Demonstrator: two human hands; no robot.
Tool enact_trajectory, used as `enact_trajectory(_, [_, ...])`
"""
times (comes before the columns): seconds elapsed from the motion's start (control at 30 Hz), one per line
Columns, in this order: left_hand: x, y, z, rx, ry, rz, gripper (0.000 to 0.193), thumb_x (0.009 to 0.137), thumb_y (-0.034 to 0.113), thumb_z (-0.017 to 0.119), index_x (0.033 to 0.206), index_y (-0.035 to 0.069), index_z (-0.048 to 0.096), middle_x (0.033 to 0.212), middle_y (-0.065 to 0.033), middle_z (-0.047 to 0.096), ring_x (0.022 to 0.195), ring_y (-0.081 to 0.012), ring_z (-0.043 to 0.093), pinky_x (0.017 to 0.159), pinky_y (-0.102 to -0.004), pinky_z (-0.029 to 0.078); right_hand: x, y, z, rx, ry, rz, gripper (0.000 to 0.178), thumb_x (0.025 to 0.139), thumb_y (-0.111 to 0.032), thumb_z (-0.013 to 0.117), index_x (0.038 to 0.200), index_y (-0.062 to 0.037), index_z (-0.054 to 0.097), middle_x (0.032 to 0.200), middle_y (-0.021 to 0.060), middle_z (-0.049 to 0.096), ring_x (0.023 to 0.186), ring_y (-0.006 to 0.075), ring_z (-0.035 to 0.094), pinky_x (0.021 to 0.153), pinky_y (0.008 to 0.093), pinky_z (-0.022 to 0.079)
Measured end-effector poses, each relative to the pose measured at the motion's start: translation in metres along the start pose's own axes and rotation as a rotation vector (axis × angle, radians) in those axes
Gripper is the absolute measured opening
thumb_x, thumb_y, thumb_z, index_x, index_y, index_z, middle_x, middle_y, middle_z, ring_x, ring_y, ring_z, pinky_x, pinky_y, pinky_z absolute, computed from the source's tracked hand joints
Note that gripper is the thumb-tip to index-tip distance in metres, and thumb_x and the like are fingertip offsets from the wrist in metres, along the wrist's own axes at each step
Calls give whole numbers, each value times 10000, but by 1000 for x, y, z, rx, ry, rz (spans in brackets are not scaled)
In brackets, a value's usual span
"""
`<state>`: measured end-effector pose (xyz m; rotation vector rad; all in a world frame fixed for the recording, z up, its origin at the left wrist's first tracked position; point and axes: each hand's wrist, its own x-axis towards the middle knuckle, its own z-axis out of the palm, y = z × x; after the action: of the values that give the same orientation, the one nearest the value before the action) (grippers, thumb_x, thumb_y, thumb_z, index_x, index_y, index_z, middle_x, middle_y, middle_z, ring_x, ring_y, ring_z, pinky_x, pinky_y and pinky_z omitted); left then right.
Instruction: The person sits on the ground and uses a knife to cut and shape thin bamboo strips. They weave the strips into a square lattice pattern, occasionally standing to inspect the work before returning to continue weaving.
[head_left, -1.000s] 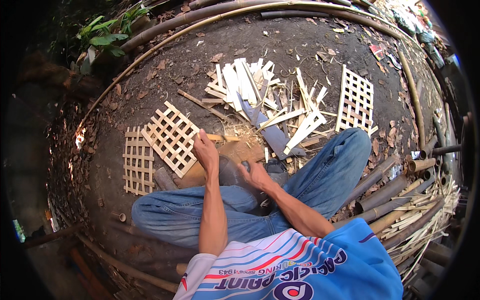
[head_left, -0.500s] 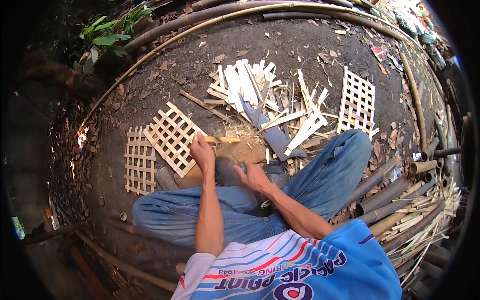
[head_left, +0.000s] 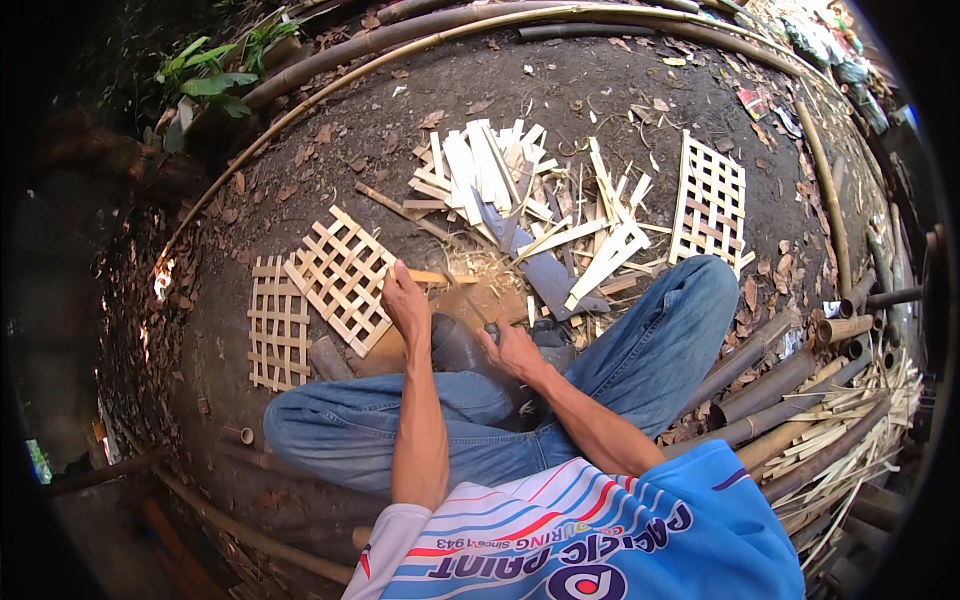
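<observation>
My left hand (head_left: pixel 406 305) is closed around one end of a flat bamboo strip (head_left: pixel 440 278), which points to the right over the ground. My right hand (head_left: pixel 518 354) grips the dark handle of a knife (head_left: pixel 466 304). Its thin blade slants up and left, with the tip at the strip; whether it touches cannot be made out. Pale shavings (head_left: pixel 490 268) lie just beyond. Beside my left hand rests a woven bamboo lattice panel (head_left: pixel 343 280), overlapping a second lattice panel (head_left: pixel 279 322) farther left.
A heap of split bamboo strips (head_left: pixel 470 165) lies ahead, with a broad dark blade (head_left: pixel 548 280) across its near side. Another lattice panel (head_left: pixel 708 200) is beyond my right knee. Bamboo poles (head_left: pixel 770 390) and thin slivers (head_left: pixel 840 430) are stacked at right. A long pole (head_left: pixel 330 75) curves along the back.
My right hand has shifted slightly up and right, and the knife blade now shows by the strip. My left hand keeps its hold on the strip almost in place.
</observation>
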<state>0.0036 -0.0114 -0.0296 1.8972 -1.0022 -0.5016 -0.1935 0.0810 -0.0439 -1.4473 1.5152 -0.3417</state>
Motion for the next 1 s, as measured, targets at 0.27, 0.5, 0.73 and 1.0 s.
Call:
enact_trajectory(0.27, [-5, 8, 1, -91, -25, -19, 473, 1044, 333, 475, 980, -113, 618, 776, -211, 666, 692, -318, 716, 574, -365, 591, 6, 13, 6, 55, 141, 83, 648, 957, -523, 537, 1033, 113, 630, 914, 329, 673, 878, 497, 661, 821, 534, 525])
enact_trajectory(0.5, [-7, 29, -32, -766, -55, -476, 552, 1001, 460, 563, 1188, -57, 519, 1020, -207, 646, 938, -310, 699, 848, -409, 607, 23, -25, -25, 989, -101, 268, 546, 910, -532, 674, 1043, -11, 582, 793, 82, 651, 550, 124, 582, 480, 309, 519])
enact_trajectory(0.73, [-38, 33, -15, -1011, -411, -714, 533, 981, 477, 596, 1213, -1, 547, 1058, -150, 638, 914, -279, 661, 873, -449, 573, 57, -90, -63, 1084, 118, -10, 441, 873, -305, 773, 1114, -9, 552, 925, 103, 677, 625, 127, 617, 529, 293, 531])
enact_trajectory(1.0, [-31, 104, -35, -359, -402, 54, 430, 949, 266, 696, 1271, -11, 622, 1164, -137, 675, 1025, -187, 643, 839, -313, 532, 66, -60, -107, 394, -143, -274, 511, 858, -196, 774, 1261, 22, 549, 843, 110, 678, 643, 123, 607, 556, 291, 498])
